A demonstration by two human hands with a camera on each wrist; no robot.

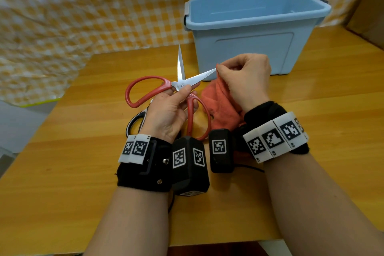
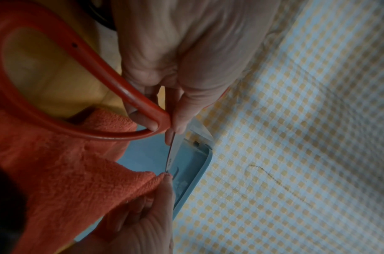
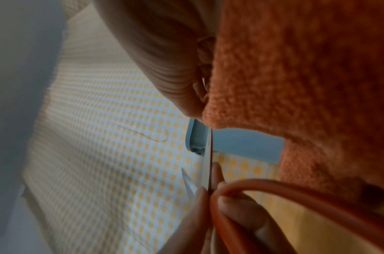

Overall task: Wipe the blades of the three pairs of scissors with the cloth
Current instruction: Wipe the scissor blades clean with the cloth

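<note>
Steel blade is being pinched in cloth by the right hand.
Scissors are being gripped spread at the pivot by the left hand, exposing each blade.

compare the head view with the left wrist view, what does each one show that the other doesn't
Only the head view shows the black-and-white scissors lying on the wooden table, both wristbands, and the red scissors' upright second blade. Only the left wrist view shows a thin chain on the checked cloth. Both show the left hand holding the red scissors, the right hand pinching the orange cloth on a blade, and the blue bin.
</note>
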